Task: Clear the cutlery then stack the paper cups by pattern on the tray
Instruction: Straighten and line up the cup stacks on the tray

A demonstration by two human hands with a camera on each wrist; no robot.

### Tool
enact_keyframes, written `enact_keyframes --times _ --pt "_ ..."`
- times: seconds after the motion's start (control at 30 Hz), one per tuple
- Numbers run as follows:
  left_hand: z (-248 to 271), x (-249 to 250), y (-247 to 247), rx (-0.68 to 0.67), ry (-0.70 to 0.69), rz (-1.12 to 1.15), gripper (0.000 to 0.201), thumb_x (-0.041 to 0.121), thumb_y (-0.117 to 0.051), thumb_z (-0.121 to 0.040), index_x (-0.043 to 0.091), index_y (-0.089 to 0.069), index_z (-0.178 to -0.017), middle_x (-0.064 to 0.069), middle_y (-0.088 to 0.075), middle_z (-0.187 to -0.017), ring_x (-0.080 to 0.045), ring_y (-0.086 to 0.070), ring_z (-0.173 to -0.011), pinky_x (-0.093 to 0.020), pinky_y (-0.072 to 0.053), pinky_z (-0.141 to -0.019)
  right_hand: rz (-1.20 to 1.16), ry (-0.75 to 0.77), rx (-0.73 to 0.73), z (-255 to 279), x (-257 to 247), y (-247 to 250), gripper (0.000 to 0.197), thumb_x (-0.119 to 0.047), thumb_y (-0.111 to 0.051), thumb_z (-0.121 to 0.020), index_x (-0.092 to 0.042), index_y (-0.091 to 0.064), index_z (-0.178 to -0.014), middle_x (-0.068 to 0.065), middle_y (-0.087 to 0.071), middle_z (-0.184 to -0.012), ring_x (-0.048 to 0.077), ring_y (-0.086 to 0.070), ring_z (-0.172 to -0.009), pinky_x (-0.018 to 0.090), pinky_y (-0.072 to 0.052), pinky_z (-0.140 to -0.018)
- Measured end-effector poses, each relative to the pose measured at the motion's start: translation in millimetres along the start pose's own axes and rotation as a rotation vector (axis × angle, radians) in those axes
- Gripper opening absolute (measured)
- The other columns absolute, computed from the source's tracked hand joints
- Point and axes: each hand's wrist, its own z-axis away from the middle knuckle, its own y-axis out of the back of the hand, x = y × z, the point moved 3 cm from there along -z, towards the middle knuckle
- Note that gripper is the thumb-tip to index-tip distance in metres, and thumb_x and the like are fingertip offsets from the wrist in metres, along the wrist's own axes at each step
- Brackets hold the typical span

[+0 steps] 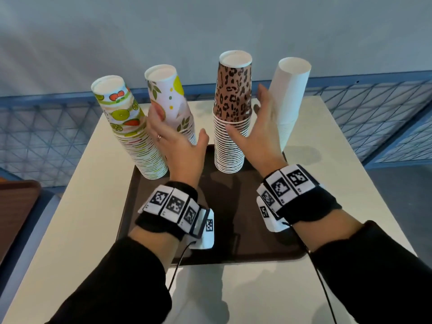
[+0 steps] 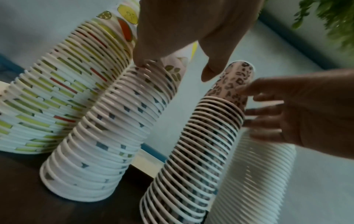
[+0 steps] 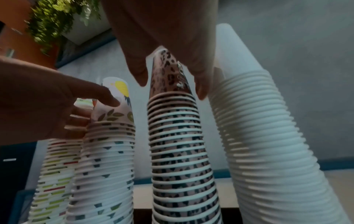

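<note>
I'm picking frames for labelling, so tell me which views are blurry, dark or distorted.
Head view: evenly lit, mostly sharp, hand shadows on the brown tray. Left wrist view: dim, motion blur on the right hand. Right wrist view: dim, hands backlit, white cup stack bent by wide-angle distortion.

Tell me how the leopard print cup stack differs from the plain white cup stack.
The leopard print stack is brown with black spots and stands nearly upright; the plain white stack has no pattern and leans rightward. The white stack looks taller. Both are upside-down nested paper cups.
</note>
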Motion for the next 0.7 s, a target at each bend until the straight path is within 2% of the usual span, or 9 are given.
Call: enact_keyframes --times 0.03,0.1,0.2,0.3,0.4,0.47,0.6,0.67,0.7 --pt "-6 -5 -2 -0.053 0.035 0.024 0.096 0.018 -0.071 -0.065 -0.003 -0.016 -0.14 -0.025 -0.025 -0.143 -0.037 -0.028 -0.133 -0.049 -0.028 -0.111 0.005 -0.035 -0.026 -3 4 -5 0.097 -0.027 -0.072 -0.074 -0.008 -0.008 -0.145 0.011 -0.023 -0.152 0.025 -0.028 -0.14 0.044 -0.03 -0.115" --pt "-16 -14 -3 -0.113 0.071 0.057 0.101 0.017 -0.071 -0.064 0.002 -0.011 -0.143 -0.02 -0.025 -0.146 -0.033 -0.03 -0.134 -0.044 -0.03 -0.112 0.0 -0.071 -0.058 -8 9 -11 0.106 -0.027 -0.075 -0.07 -0.007 -0.004 -0.145 0.013 -0.024 -0.151 0.025 -0.028 -0.14 0.044 -0.029 -0.115" --pt "-29 -22 0 -0.14 0.116 0.103 0.102 0.009 -0.075 -0.065 0.006 -0.009 -0.144 -0.014 -0.031 -0.144 -0.02 -0.037 -0.13 -0.027 -0.034 -0.107 -0.025 -0.081 -0.095 -14 16 -16 0.111 -0.022 -0.078 -0.066 -0.007 -0.002 -0.145 0.011 -0.026 -0.15 0.023 -0.03 -0.138 0.038 -0.029 -0.115" --pt "-38 -33 4 -0.19 0.139 0.163 0.102 0.013 -0.078 -0.064 0.01 -0.015 -0.144 -0.01 -0.039 -0.141 -0.019 -0.044 -0.127 -0.035 -0.04 -0.107 -0.051 -0.122 -0.149 -16 23 -19 0.107 -0.019 -0.078 -0.066 -0.013 -0.006 -0.145 0.006 -0.031 -0.149 0.021 -0.035 -0.136 0.038 -0.032 -0.113" --pt "-43 -39 2 -0.207 0.174 0.131 0.091 0.018 -0.08 -0.059 0.009 -0.032 -0.135 -0.01 -0.047 -0.131 -0.02 -0.05 -0.119 -0.039 -0.044 -0.103 -0.059 -0.132 -0.165 -16 28 -23 0.099 -0.019 -0.078 -0.066 -0.015 -0.015 -0.142 0.005 -0.038 -0.144 0.021 -0.039 -0.133 0.042 -0.035 -0.111" --pt "-44 -40 -2 -0.189 0.19 0.066 0.084 0.019 -0.082 -0.059 0.007 -0.037 -0.129 -0.014 -0.045 -0.128 -0.023 -0.047 -0.117 -0.035 -0.043 -0.1 -0.055 -0.14 -0.15 -17 29 -25 0.098 -0.019 -0.079 -0.065 -0.015 -0.017 -0.14 0.005 -0.039 -0.143 0.021 -0.039 -0.132 0.04 -0.036 -0.111" --pt "-46 -38 -10 -0.174 0.214 0.017 0.081 0.022 -0.082 -0.061 0.005 -0.036 -0.125 -0.017 -0.038 -0.13 -0.026 -0.039 -0.122 -0.022 -0.033 -0.091 -0.051 -0.15 -0.105 -18 29 -28 0.098 -0.02 -0.079 -0.064 -0.013 -0.017 -0.14 0.008 -0.036 -0.143 0.022 -0.037 -0.133 0.034 -0.032 -0.111" --pt "-45 -36 -13 -0.184 0.216 0.021 0.081 0.024 -0.082 -0.061 0.006 -0.036 -0.125 -0.016 -0.04 -0.129 -0.025 -0.04 -0.121 -0.022 -0.034 -0.09 -0.044 -0.153 -0.099 -18 28 -28 0.098 -0.02 -0.079 -0.064 -0.012 -0.017 -0.14 0.009 -0.035 -0.143 0.022 -0.036 -0.133 0.032 -0.031 -0.109" --pt "-45 -36 -14 -0.193 0.213 0.031 0.082 0.026 -0.083 -0.06 0.006 -0.036 -0.125 -0.016 -0.041 -0.128 -0.026 -0.042 -0.12 -0.025 -0.037 -0.092 -0.036 -0.155 -0.104 -19 29 -29 0.098 -0.021 -0.079 -0.064 -0.013 -0.017 -0.14 0.009 -0.035 -0.144 0.023 -0.036 -0.133 0.032 -0.031 -0.11"
